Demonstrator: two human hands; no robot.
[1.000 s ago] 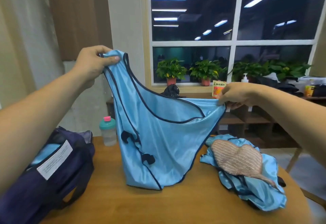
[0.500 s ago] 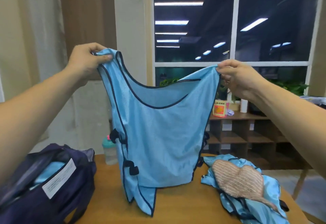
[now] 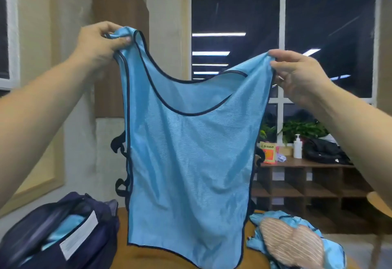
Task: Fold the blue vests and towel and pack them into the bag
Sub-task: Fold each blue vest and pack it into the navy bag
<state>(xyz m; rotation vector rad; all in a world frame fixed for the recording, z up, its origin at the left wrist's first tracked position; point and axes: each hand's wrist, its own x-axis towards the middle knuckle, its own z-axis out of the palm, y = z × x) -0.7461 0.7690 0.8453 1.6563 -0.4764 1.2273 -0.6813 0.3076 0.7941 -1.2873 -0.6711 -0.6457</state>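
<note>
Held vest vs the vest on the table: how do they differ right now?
The held vest hangs spread out, pinched at its shoulders by the left hand and right hand; the table vest lies crumpled. The held vest carries nothing; the table vest has the towel on top. Both are light blue with dark trim.

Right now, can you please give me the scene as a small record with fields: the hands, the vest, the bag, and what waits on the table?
left hand: pinches one shoulder strap of the held vest
right hand: pinches the other shoulder strap
held vest: light blue, dark trim, hangs spread out, unfolded
bag: navy, open, at the left, blue fabric inside
towel: striped, lies on a crumpled blue pile at the right
</note>
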